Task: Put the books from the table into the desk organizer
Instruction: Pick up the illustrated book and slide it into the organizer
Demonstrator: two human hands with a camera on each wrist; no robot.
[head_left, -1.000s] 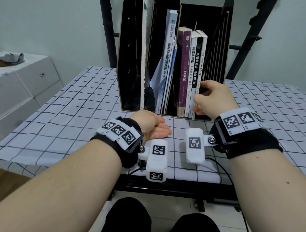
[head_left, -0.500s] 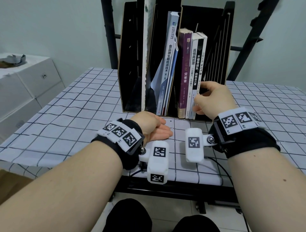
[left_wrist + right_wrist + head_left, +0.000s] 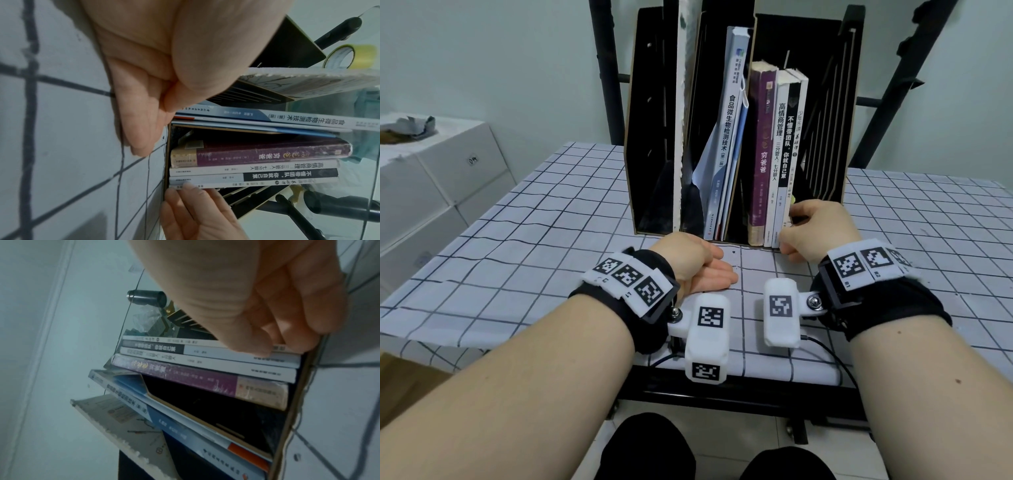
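Note:
A black desk organizer [image 3: 650, 137] stands upright on the checked tablecloth [image 3: 544, 246]. Its middle slot holds a tall blue-and-white book [image 3: 729, 144]. The right slot holds a purple book [image 3: 763, 144], a white one [image 3: 779, 137], a black-and-white one [image 3: 790, 144] and a thin white book [image 3: 799, 137] at the right end. My right hand [image 3: 792, 224] is curled at the foot of that thin white book [image 3: 267, 182], thumb and fingers pinching its lower end [image 3: 287, 348]. My left hand [image 3: 709, 270] rests on its edge on the cloth before the organizer, fingers straight, holding nothing.
A white drawer cabinet [image 3: 431, 178] stands to the left of the table. Black metal frame bars [image 3: 606, 68] rise behind the organizer. A yellow tape roll [image 3: 353, 56] lies beyond it. The table's front edge runs just under my wrists.
My right hand has slid a little lower along the thin white book toward the table. The left hand has stayed where it was.

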